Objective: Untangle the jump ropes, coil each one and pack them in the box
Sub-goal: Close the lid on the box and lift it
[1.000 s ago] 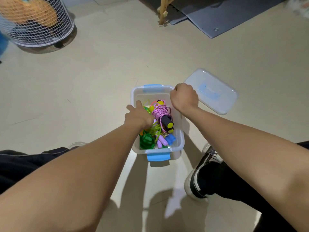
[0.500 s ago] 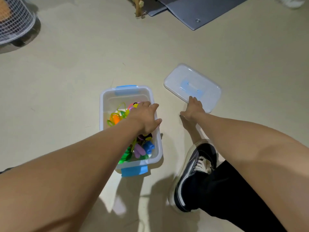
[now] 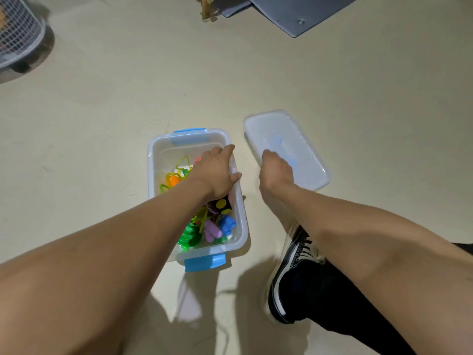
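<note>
My left hand rests over the right rim of the clear plastic box with blue latches in the middle of the frame, fingers extended over the edge and gripping nothing that I can see. My right hand has come down onto the near edge of the clear rectangular lid with a faint blue handle, just right of the box; the fingers curl at the lid's edge, though blur keeps me from telling how firmly they hold it. A second ago that hand was at the box rim, then it went to the lid, and the lid now sits turned from how it lay. I judge packing is done and closing comes next.

Inside the box lie the bundled jump ropes: green and yellow cord, with orange, purple, blue and black yellow-dotted handles. The box sits on the beige floor. My black sneaker is lower right, a white wire basket upper left.
</note>
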